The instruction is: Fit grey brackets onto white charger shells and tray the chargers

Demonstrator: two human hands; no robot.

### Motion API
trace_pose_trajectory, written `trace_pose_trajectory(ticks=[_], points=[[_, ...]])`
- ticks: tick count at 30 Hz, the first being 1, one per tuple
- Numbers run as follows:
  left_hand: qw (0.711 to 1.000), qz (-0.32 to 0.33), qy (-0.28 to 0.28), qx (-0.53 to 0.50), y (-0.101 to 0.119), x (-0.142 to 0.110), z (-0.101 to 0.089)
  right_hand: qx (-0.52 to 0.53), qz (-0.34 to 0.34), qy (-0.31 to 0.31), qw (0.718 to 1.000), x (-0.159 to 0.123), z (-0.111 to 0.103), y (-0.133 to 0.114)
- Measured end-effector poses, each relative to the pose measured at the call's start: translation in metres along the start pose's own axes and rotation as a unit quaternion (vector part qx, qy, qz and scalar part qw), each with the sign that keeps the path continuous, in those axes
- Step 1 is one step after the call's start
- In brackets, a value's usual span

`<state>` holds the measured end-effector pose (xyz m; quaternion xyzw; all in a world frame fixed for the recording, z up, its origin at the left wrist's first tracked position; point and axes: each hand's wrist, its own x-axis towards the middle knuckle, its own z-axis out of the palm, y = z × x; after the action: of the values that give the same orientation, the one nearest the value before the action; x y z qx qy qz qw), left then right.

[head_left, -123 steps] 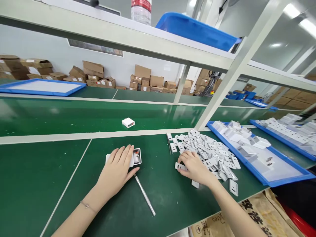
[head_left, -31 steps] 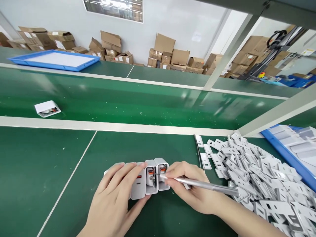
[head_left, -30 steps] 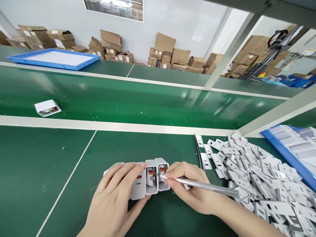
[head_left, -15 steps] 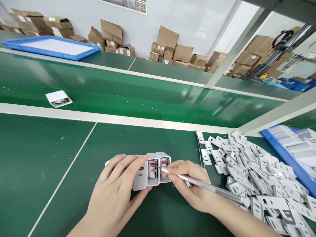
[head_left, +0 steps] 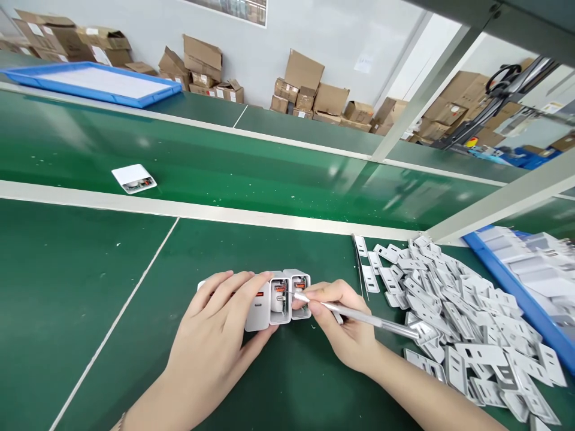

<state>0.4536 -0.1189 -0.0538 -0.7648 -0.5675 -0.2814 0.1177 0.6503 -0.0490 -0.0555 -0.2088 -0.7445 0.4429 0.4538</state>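
Observation:
Three white charger housings (head_left: 278,293) stand side by side on the green bench, open port ends toward me. My left hand (head_left: 215,335) lies over them from the left, fingers wrapped on the leftmost one. My right hand (head_left: 345,326) pinches a thin silver metal tool (head_left: 363,317) like a pen. Its tip points into the open end of the middle housing. A small white piece also seems tucked under the right fingers. Just right of that hand spreads a heap of white plastic face plates (head_left: 458,317).
A lone white charger (head_left: 133,178) lies on the conveyor belt behind the bench. A blue tray (head_left: 507,275) of white parts sits at the right edge, another blue tray (head_left: 94,84) at far left. A metal frame post (head_left: 494,203) slants across. Cardboard boxes (head_left: 309,90) line the wall.
Four seconds ago one housing lay under my left hand and the tool lay on the bench. Now three housings stand in a row and my right hand holds the tool at them.

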Motion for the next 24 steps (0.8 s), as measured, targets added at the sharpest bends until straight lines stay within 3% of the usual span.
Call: trace_pose_trajectory(ticks=[5, 10, 13, 16, 20, 24], points=[[1.000, 0.004, 0.003, 0.002, 0.001, 0.000, 0.000, 0.021, -0.005, 0.001, 1.000, -0.002, -0.002, -0.004], [1.000, 0.003, 0.004, -0.006, 0.000, 0.001, 0.000, -0.041, -0.041, -0.066, 0.996, -0.004, -0.003, -0.012], [1.000, 0.002, 0.003, -0.006, 0.000, 0.000, 0.000, -0.152, -0.097, -0.130, 0.975, -0.001, 0.001, -0.016], [1.000, 0.002, -0.002, -0.009, -0.001, 0.000, 0.000, -0.283, -0.135, -0.172, 0.934, 0.002, 0.003, -0.022], [1.000, -0.003, -0.003, -0.012, -0.001, -0.001, 0.000, -0.286, -0.187, -0.125, 0.931, 0.004, -0.001, -0.028], [1.000, -0.008, 0.000, -0.013, 0.000, 0.000, 0.001, -0.216, -0.146, -0.097, 0.961, 0.010, -0.007, -0.028]])
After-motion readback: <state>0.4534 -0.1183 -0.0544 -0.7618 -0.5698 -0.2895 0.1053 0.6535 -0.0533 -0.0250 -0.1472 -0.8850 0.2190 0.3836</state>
